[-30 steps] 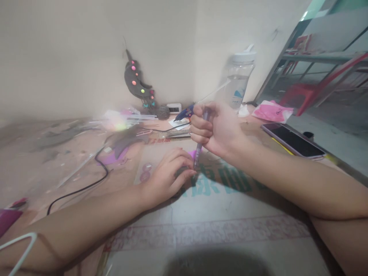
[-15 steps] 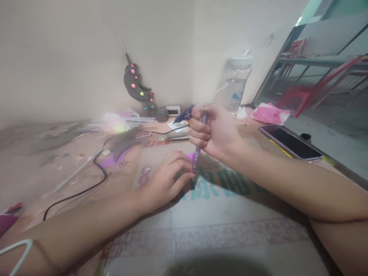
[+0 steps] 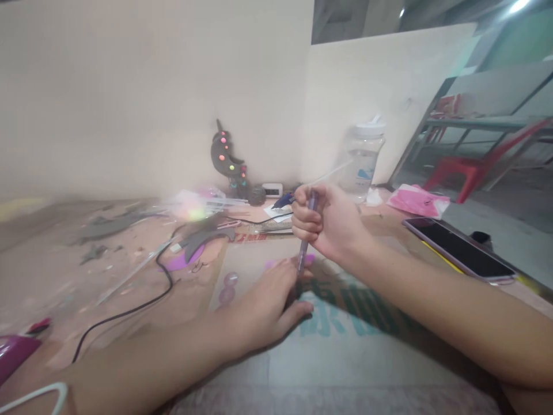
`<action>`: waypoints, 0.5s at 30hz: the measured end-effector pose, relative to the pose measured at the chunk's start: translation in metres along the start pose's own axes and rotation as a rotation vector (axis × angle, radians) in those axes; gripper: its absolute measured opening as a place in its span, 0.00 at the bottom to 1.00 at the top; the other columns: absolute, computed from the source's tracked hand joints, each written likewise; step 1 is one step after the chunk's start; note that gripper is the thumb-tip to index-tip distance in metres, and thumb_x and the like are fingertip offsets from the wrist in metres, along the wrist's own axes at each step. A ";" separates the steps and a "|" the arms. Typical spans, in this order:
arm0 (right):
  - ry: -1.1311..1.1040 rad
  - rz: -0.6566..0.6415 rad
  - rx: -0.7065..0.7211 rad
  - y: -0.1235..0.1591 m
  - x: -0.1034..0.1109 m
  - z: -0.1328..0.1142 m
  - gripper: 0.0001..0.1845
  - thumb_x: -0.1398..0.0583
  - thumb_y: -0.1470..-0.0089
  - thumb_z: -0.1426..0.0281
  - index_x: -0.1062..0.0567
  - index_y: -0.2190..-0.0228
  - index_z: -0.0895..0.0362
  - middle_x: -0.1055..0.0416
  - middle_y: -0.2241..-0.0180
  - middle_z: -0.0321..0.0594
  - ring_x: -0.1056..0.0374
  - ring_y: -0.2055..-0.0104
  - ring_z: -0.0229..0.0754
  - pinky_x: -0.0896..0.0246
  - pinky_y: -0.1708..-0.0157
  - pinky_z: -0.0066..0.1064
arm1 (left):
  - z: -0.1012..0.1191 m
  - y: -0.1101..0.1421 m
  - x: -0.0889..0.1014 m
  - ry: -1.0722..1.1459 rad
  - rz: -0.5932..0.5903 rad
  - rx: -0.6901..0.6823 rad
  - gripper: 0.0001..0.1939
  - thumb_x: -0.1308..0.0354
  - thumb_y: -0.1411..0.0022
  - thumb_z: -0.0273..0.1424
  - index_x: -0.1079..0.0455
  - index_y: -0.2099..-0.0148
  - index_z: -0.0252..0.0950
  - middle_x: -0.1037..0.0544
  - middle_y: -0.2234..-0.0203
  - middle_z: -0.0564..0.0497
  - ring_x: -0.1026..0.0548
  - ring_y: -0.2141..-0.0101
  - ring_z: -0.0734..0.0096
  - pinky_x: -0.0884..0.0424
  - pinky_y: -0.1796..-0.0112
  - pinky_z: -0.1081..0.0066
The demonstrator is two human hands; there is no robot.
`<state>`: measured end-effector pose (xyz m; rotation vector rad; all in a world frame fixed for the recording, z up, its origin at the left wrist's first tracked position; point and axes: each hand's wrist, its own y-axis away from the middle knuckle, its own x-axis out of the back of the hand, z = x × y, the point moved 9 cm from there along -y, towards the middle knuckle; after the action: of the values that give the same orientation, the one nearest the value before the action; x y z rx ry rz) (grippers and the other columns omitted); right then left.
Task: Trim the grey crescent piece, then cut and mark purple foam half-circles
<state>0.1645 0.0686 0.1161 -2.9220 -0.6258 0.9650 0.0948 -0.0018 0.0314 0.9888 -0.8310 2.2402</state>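
We have the pen (image 3: 303,252) in the right hand (image 3: 322,222), fingers curled fully round the shaft in a closed fist. The pen stands nearly upright, tilted slightly; its lower end projects below the grip, beside the fingers of our left hand (image 3: 270,297). Whether the tip touches anything, we cannot tell.

We place the left hand below and to the left of the grip, palm down over the printed board (image 3: 276,369), thumb spread well away from the fingers. Its fingertips are partly hidden behind the pen. A purple piece (image 3: 309,260) shows directly below the grip, behind the pen's lower end and partly covered by the left fingers.

Just behind the grip, to its left, we find the glue gun (image 3: 283,200), partly covered by the fist. The bottle (image 3: 366,167) stands behind and to the right; the phone (image 3: 460,248) lies farther right, past the forearm. Behind and well left of the grip, the crescent (image 3: 221,154) stands by the wall (image 3: 151,104). The cord (image 3: 129,311) curves across the table (image 3: 190,305) at far left.
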 end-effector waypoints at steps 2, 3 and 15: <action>0.007 -0.032 0.020 -0.006 -0.009 -0.002 0.14 0.53 0.45 0.70 0.37 0.80 0.55 0.57 0.87 0.26 0.68 0.85 0.32 0.63 0.88 0.22 | -0.004 0.005 -0.006 -0.044 -0.093 0.038 0.26 0.43 0.33 0.40 0.41 0.37 0.38 0.35 0.37 0.38 0.36 0.38 0.52 0.36 0.40 0.49; 0.012 -0.049 0.027 -0.009 -0.014 -0.003 0.15 0.53 0.44 0.69 0.37 0.80 0.55 0.57 0.87 0.26 0.68 0.85 0.32 0.63 0.88 0.22 | -0.006 0.008 -0.007 -0.066 -0.119 0.045 0.27 0.43 0.33 0.40 0.42 0.36 0.38 0.37 0.35 0.38 0.37 0.36 0.52 0.37 0.39 0.49; 0.369 -0.082 0.268 0.022 -0.026 -0.051 0.16 0.48 0.38 0.67 0.24 0.72 0.58 0.26 0.71 0.41 0.43 0.83 0.33 0.37 0.78 0.31 | 0.012 0.035 -0.003 -0.690 -0.055 -0.027 0.25 0.52 0.28 0.42 0.29 0.42 0.28 0.25 0.44 0.31 0.26 0.45 0.41 0.29 0.46 0.44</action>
<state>0.1826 0.0445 0.1694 -2.7053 -0.5411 0.4409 0.0776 -0.0344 0.0249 1.7854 -1.0866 1.8297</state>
